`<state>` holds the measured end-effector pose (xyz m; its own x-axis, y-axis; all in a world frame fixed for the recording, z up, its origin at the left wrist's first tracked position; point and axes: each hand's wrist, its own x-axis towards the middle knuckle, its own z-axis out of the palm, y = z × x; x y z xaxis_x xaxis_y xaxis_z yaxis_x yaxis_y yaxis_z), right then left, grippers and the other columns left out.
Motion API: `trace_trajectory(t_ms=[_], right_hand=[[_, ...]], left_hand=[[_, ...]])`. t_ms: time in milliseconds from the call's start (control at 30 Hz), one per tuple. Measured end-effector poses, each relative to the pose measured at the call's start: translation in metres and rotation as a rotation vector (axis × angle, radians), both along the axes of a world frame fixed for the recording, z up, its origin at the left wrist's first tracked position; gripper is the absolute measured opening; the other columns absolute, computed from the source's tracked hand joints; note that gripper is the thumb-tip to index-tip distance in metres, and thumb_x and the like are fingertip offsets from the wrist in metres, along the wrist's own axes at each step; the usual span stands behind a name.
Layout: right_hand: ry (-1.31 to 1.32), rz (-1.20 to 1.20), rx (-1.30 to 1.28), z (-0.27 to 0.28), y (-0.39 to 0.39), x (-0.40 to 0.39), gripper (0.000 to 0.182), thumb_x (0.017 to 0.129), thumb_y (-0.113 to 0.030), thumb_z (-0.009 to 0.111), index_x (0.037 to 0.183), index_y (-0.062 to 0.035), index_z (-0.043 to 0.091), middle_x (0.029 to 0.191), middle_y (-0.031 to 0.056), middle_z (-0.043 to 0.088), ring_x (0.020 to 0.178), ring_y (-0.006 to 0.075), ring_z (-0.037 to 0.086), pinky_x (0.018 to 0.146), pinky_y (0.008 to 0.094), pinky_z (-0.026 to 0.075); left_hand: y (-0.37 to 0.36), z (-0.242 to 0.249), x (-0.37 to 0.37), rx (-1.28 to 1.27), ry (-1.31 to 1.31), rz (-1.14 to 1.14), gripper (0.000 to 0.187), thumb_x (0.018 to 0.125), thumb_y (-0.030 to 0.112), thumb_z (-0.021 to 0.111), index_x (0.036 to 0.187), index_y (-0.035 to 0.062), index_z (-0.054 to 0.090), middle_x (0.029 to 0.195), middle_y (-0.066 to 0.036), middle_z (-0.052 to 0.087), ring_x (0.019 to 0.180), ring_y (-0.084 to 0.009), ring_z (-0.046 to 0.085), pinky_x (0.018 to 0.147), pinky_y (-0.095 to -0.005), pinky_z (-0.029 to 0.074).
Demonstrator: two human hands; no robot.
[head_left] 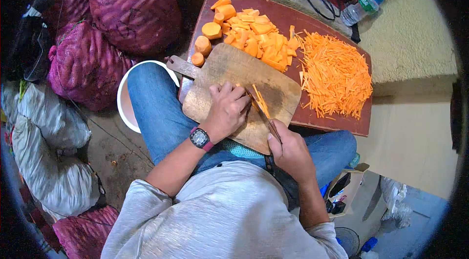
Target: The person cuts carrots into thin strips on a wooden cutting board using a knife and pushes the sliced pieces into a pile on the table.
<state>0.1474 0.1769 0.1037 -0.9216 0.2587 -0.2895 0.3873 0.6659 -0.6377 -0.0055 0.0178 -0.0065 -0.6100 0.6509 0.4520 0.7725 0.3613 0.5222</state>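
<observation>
**Slicing carrot into matchsticks on the board**

Starting at the left, we are looking past red mesh sacks (132, 5) bulging with produce we cannot name and grey sacks (49, 156) slumped on the floor; what is inside those is hidden. A white bucket (125, 94) is sitting beside our knee, its contents not showing.

Our left hand (225, 110) is pressing down on the wooden cutting board (229, 71), fingers (229, 90) curled together against the thin carrot slices (260, 100) at mid-board. These slices are stiff but wet and liable to slide, so we are judging that pinning them flat from above, knuckles towards the blade, is the sound hold.

Our right hand (292, 154) is wrapped tight around the handle of the knife (264, 115), whose blade is lying across the slices.

Beyond the board, the red tray (332, 124) is carrying carrot chunks (244, 32) and, further right, a loose heap of carrot matchsticks (334, 73), light and easily scattered. A plastic water bottle (364, 5) is lying at the far right.
</observation>
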Motion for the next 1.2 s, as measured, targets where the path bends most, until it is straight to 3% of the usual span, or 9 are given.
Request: trace_trajectory(t_ms=[200,267,467,600,667,700,800,1000,1200], right_hand=[[0.156,0.017,-0.065,-0.005,0.004,0.005,0.032,0.102,-0.012,0.065,0.131,0.0018,0.064,0.1,0.0314,0.072,0.097,0.0535,0.07,0.081,0.0512,0.057],[0.026,0.032,-0.074,-0.002,0.003,0.002,0.03,0.104,-0.018,0.06,0.131,-0.004,0.06,0.1,0.0336,0.072,0.098,0.0547,0.07,0.081,0.0609,0.056],[-0.037,0.086,0.034,-0.008,0.001,-0.009,0.028,0.103,-0.018,0.06,0.127,-0.0037,0.06,0.099,0.0333,0.072,0.096,0.0558,0.07,0.08,0.0642,0.055],[-0.016,0.066,0.018,-0.008,0.001,-0.012,0.029,0.103,-0.017,0.063,0.128,-0.0015,0.061,0.101,0.033,0.072,0.099,0.0557,0.069,0.081,0.0606,0.056],[0.203,-0.004,-0.105,-0.017,0.008,-0.002,0.03,0.104,-0.013,0.064,0.13,0.001,0.063,0.098,0.0292,0.073,0.096,0.049,0.075,0.08,0.0523,0.058],[0.262,-0.069,-0.215,-0.02,0.008,0.001,0.03,0.106,-0.01,0.064,0.133,0.0023,0.064,0.092,0.024,0.072,0.087,0.0343,0.076,0.077,0.044,0.056],[0.115,-0.168,-0.272,-0.015,0.014,0.008,0.031,0.106,-0.009,0.063,0.135,0.0023,0.063,0.088,0.02,0.07,0.081,0.0241,0.071,0.074,0.0402,0.055],[0.097,-0.075,-0.292,-0.014,0.009,0.019,0.029,0.106,-0.013,0.066,0.13,0.0038,0.067,0.083,0.0225,0.067,0.075,0.0261,0.07,0.073,0.0403,0.055],[0.043,-0.135,-0.307,-0.017,0.017,0.021,0.028,0.107,-0.015,0.064,0.129,0.0033,0.067,0.081,0.019,0.066,0.074,0.0209,0.067,0.071,0.0377,0.054]], left_hand=[[-0.001,-0.003,-0.001,0.022,-0.035,0.011,0.023,0.078,0.009,0.081,0.101,0.0071,0.08,0.098,-0.004,0.066,0.1,-0.027,0.06,0.093,-0.0468,0.038],[0.0,-0.002,-0.001,0.045,-0.032,0.012,0.019,0.079,0.009,0.081,0.098,0.0076,0.08,0.095,-0.004,0.065,0.1,-0.0259,0.06,0.094,-0.047,0.038],[0.0,-0.002,-0.002,0.03,-0.017,0.009,0.019,0.077,0.008,0.081,0.096,0.0069,0.079,0.096,-0.005,0.065,0.101,-0.0266,0.061,0.094,-0.0474,0.038],[-0.001,-0.006,-0.002,0.065,-0.023,0.014,0.019,0.079,0.008,0.08,0.098,0.0074,0.079,0.097,-0.005,0.065,0.101,-0.0278,0.061,0.094,-0.0475,0.037],[-0.005,-0.005,-0.008,0.11,-0.025,0.035,0.02,0.08,0.007,0.08,0.1,0.0074,0.078,0.096,-0.006,0.065,0.101,-0.0285,0.061,0.094,-0.0476,0.037],[-0.009,-0.001,-0.013,0.1,-0.002,0.072,0.022,0.08,0.008,0.082,0.102,0.0067,0.079,0.1,-0.007,0.067,0.104,-0.0297,0.061,0.093,-0.047,0.038],[-0.016,0.011,-0.018,0.033,-0.001,0.142,0.027,0.08,0.01,0.083,0.107,0.006,0.078,0.106,-0.009,0.067,0.108,-0.0317,0.061,0.092,-0.0466,0.041],[-0.017,0.011,-0.024,-0.068,-0.023,0.115,0.033,0.08,0.012,0.083,0.111,0.0052,0.076,0.108,-0.012,0.065,0.108,-0.0347,0.06,0.092,-0.0488,0.046],[-0.016,0.005,-0.024,-0.05,-0.025,0.076,0.031,0.079,0.011,0.083,0.107,0.0028,0.074,0.102,-0.016,0.065,0.1,-0.0385,0.061,0.09,-0.0496,0.051]])
